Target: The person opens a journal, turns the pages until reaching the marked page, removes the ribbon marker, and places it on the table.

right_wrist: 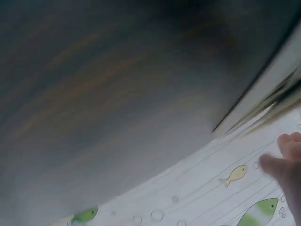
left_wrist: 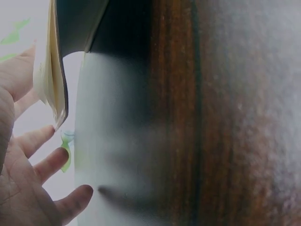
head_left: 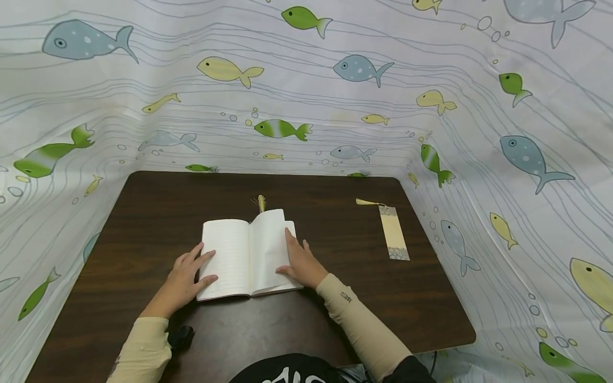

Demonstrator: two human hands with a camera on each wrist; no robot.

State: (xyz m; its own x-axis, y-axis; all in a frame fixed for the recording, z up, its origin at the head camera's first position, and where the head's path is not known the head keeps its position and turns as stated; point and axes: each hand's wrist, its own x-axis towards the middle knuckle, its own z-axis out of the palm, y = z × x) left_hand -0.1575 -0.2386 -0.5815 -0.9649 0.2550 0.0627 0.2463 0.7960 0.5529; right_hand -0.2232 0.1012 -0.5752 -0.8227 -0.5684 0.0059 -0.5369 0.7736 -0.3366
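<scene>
An open notebook (head_left: 226,255) with lined pages lies on the table, dark cover below. On its right half a leaf (head_left: 267,247) stands slightly raised above the pages beneath. My left hand (head_left: 184,275) rests at the left edge, thumb and forefinger on the page; the left wrist view shows its other fingers (left_wrist: 75,200) spread out beside the notebook's page edges (left_wrist: 49,70). My right hand (head_left: 303,261) lies along the raised leaf's outer edge, fingers extended and thumb on the paper. Dark blur fills much of the right wrist view, with fingers (right_wrist: 282,165) at its right edge.
A cream bookmark (head_left: 394,234) with a yellow tassel lies on the brown table (head_left: 345,213) to the right. Another yellow tassel (head_left: 261,203) pokes out above the notebook. A fish-patterned white curtain (head_left: 306,101) surrounds the table's back and sides.
</scene>
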